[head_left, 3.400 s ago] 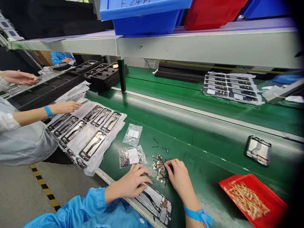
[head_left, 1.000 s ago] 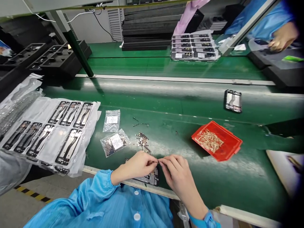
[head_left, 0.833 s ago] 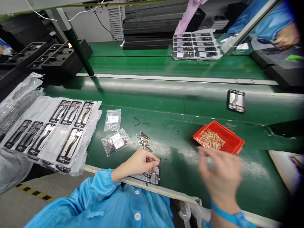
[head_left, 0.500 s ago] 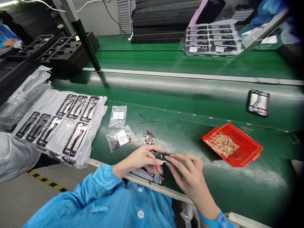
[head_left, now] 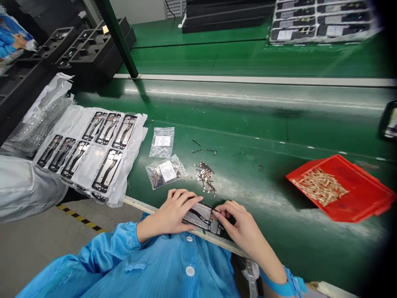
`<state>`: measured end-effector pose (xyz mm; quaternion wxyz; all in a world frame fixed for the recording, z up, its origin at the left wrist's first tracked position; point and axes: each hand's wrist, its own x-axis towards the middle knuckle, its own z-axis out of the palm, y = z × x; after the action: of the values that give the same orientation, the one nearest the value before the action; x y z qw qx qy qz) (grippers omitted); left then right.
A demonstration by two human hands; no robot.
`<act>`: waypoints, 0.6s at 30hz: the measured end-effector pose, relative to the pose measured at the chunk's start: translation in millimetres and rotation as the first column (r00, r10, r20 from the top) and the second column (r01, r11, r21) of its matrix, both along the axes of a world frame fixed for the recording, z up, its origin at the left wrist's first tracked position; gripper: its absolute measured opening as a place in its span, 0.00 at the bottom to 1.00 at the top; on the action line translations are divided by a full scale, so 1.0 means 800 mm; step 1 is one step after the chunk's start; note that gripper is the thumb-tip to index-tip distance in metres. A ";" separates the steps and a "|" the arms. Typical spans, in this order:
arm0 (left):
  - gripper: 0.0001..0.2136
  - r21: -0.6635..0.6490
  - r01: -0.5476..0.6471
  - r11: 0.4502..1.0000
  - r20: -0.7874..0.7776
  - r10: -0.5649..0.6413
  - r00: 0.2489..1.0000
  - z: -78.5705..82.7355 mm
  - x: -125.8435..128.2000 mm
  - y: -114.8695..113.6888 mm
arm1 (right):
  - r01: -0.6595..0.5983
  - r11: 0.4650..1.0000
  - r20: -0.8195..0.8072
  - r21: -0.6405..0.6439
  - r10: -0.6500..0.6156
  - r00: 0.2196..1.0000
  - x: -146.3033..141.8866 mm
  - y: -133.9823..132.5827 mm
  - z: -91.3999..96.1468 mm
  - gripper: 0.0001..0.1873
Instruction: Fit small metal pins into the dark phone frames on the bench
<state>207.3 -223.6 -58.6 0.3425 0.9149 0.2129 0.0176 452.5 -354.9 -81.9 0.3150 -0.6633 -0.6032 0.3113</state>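
A phone mid-frame (head_left: 203, 217), silver with black edging and a dark cable strip, lies at the table's front edge. My left hand (head_left: 178, 211) grips its left part, thumb at the near edge and fingers over the far one. At the frame's right end, the thumb and index finger of my right hand (head_left: 235, 217) pinch together at the far corner; whatever is between them is too small to make out. Just beyond my hands lies a loose pile of small metal and black parts (head_left: 205, 176). A clear bag of similar parts (head_left: 166, 171) is left of it.
A red bin (head_left: 362, 194) of thin tan pieces stands at right. On the left is a tray (head_left: 83, 163) of phone frames. A flat labelled bag (head_left: 162, 142) and thin black strips (head_left: 203, 150) lie farther back. A green post (head_left: 119, 41) rises behind; another person's hand (head_left: 19, 41) shows far left.
My left hand has come down from holding a small piece in its fingertips onto the phone mid-frame. My right hand has moved to the frame's corner, its spread fingers now pinched. The view has shifted.
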 end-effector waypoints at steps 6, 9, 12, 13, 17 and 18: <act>0.45 0.021 0.007 1.000 -0.017 -0.007 1.000 -0.013 -0.006 -0.002 | -0.017 1.000 0.036 0.002 0.017 0.999 0.000 0.000 -0.006 0.15; 0.46 0.026 0.008 1.000 -0.008 -0.008 1.000 -0.015 -0.006 -0.001 | -0.015 1.000 0.041 -0.001 0.015 0.999 0.000 -0.001 -0.007 0.15; 0.45 0.025 0.011 1.000 -0.007 -0.010 1.000 -0.017 -0.007 -0.002 | -0.008 1.000 0.033 -0.011 0.008 0.999 0.000 -0.003 -0.011 0.15; 0.45 0.023 0.011 1.000 -0.008 -0.011 1.000 -0.017 -0.007 -0.002 | -0.009 1.000 0.028 -0.015 0.010 1.000 0.001 -0.004 -0.012 0.14; 0.45 0.021 0.011 1.000 -0.008 -0.011 1.000 -0.018 -0.007 -0.002 | -0.012 1.000 0.030 -0.009 0.013 0.999 0.001 -0.005 -0.014 0.13; 0.45 0.021 0.013 1.000 -0.007 -0.013 1.000 -0.018 -0.007 -0.002 | -0.010 1.000 0.034 -0.002 0.010 0.999 0.000 -0.005 -0.014 0.13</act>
<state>201.4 -224.8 -73.1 0.3322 0.9199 0.2081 0.0145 452.7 -358.7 -93.4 0.3027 -0.6657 -0.6115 0.3020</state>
